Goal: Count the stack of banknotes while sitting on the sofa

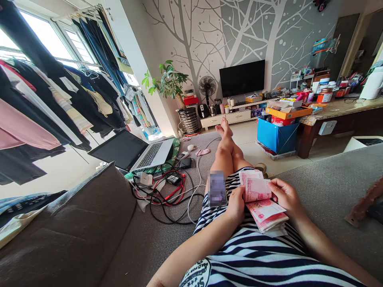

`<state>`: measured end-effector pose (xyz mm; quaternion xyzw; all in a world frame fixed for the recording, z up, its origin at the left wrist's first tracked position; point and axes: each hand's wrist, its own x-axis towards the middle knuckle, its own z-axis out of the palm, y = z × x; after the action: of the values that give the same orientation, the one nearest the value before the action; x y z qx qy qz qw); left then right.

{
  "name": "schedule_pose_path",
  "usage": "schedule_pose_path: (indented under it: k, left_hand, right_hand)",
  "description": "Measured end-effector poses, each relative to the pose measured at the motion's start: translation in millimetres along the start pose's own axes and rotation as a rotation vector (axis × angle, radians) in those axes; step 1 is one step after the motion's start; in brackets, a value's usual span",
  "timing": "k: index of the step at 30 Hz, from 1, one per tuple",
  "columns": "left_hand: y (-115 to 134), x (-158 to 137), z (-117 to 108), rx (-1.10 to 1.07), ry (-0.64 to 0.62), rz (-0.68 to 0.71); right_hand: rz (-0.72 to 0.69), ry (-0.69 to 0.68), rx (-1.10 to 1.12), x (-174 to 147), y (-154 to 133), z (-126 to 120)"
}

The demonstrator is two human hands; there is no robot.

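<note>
A bundle of red-and-white 100 banknotes (266, 211) rests over my lap on striped cloth (239, 259). My left hand (237, 202) is closed on the bundle's left side, thumb toward the notes. With thumb and fingers pinched, my right hand (284, 196) grips the right edge of an upper banknote (257, 189), which is bent up from the others. More notes stick out beyond it, toward my knees. Just left of my left hand, a phone (217, 189) lies on my thigh, its screen partly blurred.
On the grey sofa (170, 239) to my left are tangled cables (167, 199), chargers and an open laptop (152, 155). A blue box (277, 135) stands by a cluttered table (341, 105) at the right. Ahead are a TV (243, 78), a fan and a potted plant (170, 79).
</note>
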<state>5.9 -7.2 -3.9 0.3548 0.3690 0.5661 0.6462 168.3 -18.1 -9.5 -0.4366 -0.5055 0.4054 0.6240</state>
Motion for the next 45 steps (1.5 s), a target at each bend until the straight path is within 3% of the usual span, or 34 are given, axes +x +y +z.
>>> schedule_pose_path:
  k: [16,26,32,45]
  left_hand:
    - [-1.3,0.8,-1.7,-0.009,0.036,0.009]
    - [3.4,-3.4,1.2,-0.052,-0.073,-0.068]
    - [-1.1,1.2,-1.7,-0.010,0.061,0.012]
    - [-7.4,6.3,-6.7,0.016,-0.008,0.034]
  right_hand:
    - [-0.003,-0.012,0.009,-0.7,1.7,0.0]
    - [-0.025,0.011,-0.109,5.9,14.1,-2.0]
    - [-0.051,-0.007,-0.127,0.3,6.3,-2.1]
    - [-0.023,-0.048,-0.047,-1.9,0.6,-0.7]
